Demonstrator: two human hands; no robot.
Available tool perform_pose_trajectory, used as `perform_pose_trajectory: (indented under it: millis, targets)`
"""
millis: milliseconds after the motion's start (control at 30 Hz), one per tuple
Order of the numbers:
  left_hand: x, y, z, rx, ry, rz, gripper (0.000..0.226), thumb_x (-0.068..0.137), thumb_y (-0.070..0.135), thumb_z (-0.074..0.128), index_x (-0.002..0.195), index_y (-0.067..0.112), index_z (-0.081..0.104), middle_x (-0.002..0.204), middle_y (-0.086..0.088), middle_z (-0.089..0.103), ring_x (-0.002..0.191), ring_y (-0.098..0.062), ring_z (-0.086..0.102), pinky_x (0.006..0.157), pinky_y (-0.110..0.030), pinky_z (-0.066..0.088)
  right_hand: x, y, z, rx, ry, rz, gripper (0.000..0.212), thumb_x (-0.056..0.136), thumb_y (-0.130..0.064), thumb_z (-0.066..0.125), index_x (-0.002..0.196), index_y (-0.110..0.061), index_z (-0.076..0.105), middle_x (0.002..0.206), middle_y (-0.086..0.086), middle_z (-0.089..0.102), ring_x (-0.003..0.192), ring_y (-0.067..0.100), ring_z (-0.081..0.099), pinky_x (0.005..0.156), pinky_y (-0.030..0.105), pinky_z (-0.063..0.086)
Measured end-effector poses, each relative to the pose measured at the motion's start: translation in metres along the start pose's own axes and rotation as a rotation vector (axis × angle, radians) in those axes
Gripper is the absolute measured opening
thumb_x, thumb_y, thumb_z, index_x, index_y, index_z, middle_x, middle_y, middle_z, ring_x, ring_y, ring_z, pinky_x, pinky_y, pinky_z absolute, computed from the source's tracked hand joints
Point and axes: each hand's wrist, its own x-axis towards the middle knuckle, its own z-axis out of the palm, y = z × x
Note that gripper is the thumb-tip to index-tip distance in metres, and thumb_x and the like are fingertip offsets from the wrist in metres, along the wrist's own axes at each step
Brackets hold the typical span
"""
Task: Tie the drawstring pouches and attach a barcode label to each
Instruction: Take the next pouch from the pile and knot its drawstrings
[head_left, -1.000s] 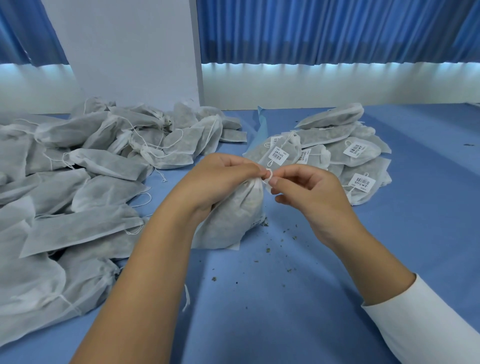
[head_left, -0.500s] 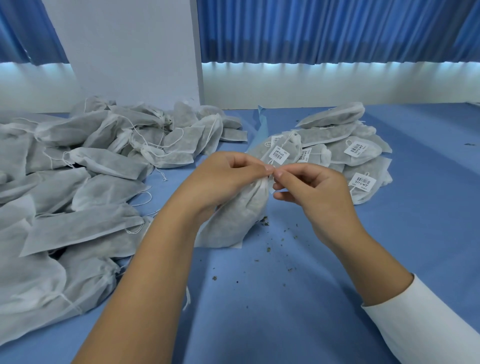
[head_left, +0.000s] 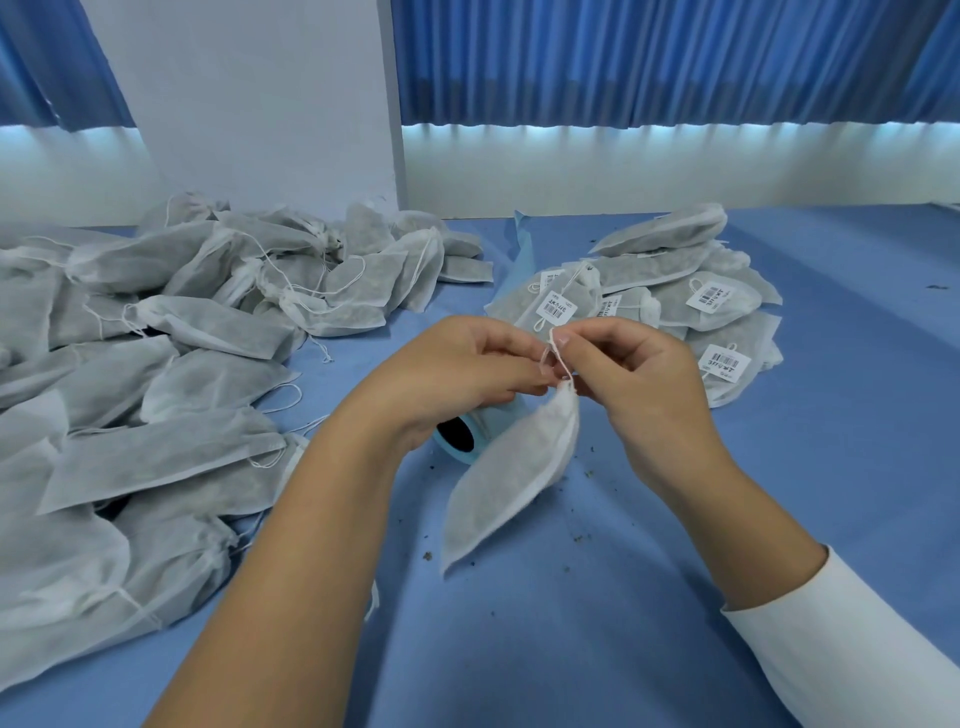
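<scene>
A filled grey drawstring pouch (head_left: 511, 475) hangs by its neck above the blue table, its bottom corner pointing down and left. My left hand (head_left: 462, 369) pinches the gathered neck and cord. My right hand (head_left: 631, 371) pinches the white drawstring (head_left: 557, 353), which forms a small loop between the two hands. A light blue label roll (head_left: 460, 434) lies on the table just behind the pouch, partly hidden by my left hand. Tied pouches with barcode labels (head_left: 691, 306) are piled at the back right.
A large heap of unlabelled grey pouches (head_left: 156, 374) covers the left side of the blue table (head_left: 779, 493). Small dark crumbs are scattered under my hands. A white board (head_left: 260, 104) and blue curtains stand behind the table.
The pouch has been lifted off the table and now hangs from my hands. The label roll behind it has come into sight, and a drawstring loop shows between my fingers.
</scene>
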Motion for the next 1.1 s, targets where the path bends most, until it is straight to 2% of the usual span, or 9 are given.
perform_pose_trajectory:
  millis: [167,367,500,600,700,800,867,933,1100]
  targets:
    - [0.002,-0.001,0.000,-0.013,0.067,0.027,0.007,0.089,0.023,0.072,0.082,0.023,0.076,0.083,0.007,0.077,0.085,-0.002,0.072,0.079,-0.018,0.052,0.004,0.001,-0.007,-0.054,0.028,-0.002,0.011,0.090,-0.013,0.068,0.082,-0.019,0.072,0.070,-0.005,0.071,0.066,0.010,0.067,0.066,0.018,0.053]
    - [0.002,0.003,0.008,0.030,0.166,0.071,0.010,0.091,0.024,0.070,0.083,0.020,0.074,0.084,0.003,0.076,0.074,-0.002,0.068,0.067,-0.013,0.048,0.012,-0.002,-0.014,-0.081,0.041,-0.012,0.012,0.095,-0.012,0.061,0.087,-0.017,0.067,0.074,-0.006,0.069,0.073,0.009,0.065,0.067,0.020,0.053]
    - [0.005,0.005,0.021,-0.025,0.186,0.135,0.014,0.096,0.020,0.060,0.085,0.016,0.067,0.102,-0.005,0.074,0.098,-0.021,0.068,0.092,-0.032,0.052,0.014,-0.006,-0.017,-0.089,0.026,-0.081,0.011,0.098,-0.010,0.056,0.090,-0.016,0.061,0.078,-0.003,0.066,0.075,0.010,0.064,0.067,0.022,0.054]
    - [0.008,0.005,0.036,-0.137,0.149,0.131,0.022,0.102,0.016,0.048,0.082,0.020,0.056,0.087,0.004,0.076,0.090,-0.017,0.071,0.087,-0.030,0.051,0.015,-0.008,-0.018,-0.075,0.023,-0.114,0.012,0.099,-0.009,0.054,0.091,-0.016,0.059,0.075,-0.005,0.064,0.072,0.010,0.062,0.062,0.022,0.053]
    - [0.011,0.002,0.048,-0.196,0.153,0.122,0.021,0.104,0.016,0.042,0.085,0.019,0.050,0.070,0.002,0.072,0.082,-0.023,0.073,0.084,-0.034,0.052,0.016,-0.008,-0.020,-0.095,0.028,-0.135,0.013,0.099,-0.009,0.053,0.090,-0.017,0.059,0.074,-0.009,0.064,0.073,0.006,0.061,0.060,0.020,0.050]
    - [0.011,-0.001,0.057,-0.158,0.259,0.154,0.020,0.103,0.020,0.041,0.084,0.022,0.048,0.053,0.011,0.058,0.055,-0.016,0.067,0.064,-0.024,0.051,0.017,-0.007,-0.021,-0.112,0.030,-0.138,0.013,0.100,-0.010,0.051,0.091,-0.018,0.057,0.075,-0.009,0.065,0.074,0.005,0.062,0.061,0.019,0.050]
    - [0.012,-0.001,0.062,-0.112,0.330,0.184,0.018,0.102,0.021,0.043,0.085,0.024,0.049,0.049,0.016,0.051,0.045,-0.009,0.054,0.063,-0.033,0.056,0.019,-0.005,-0.022,-0.136,0.052,-0.147,0.014,0.101,-0.009,0.050,0.092,-0.018,0.055,0.080,-0.006,0.064,0.075,0.006,0.062,0.061,0.018,0.049]
    - [0.011,0.000,0.065,-0.058,0.372,0.205,0.015,0.101,0.021,0.044,0.088,0.024,0.051,0.050,0.017,0.050,0.045,-0.004,0.047,0.063,-0.042,0.060,0.020,-0.003,-0.023,-0.182,0.084,-0.163,0.015,0.101,-0.010,0.050,0.091,-0.021,0.055,0.084,-0.006,0.063,0.076,0.004,0.061,0.061,0.018,0.049]
    - [0.009,0.006,0.066,0.009,0.399,0.246,0.015,0.100,0.022,0.048,0.087,0.022,0.053,0.050,0.010,0.045,0.050,-0.011,0.038,0.071,-0.054,0.056,0.020,0.002,-0.023,-0.281,0.171,-0.204,0.018,0.100,-0.013,0.051,0.088,-0.027,0.053,0.086,-0.008,0.060,0.077,0.000,0.061,0.070,0.027,0.051]
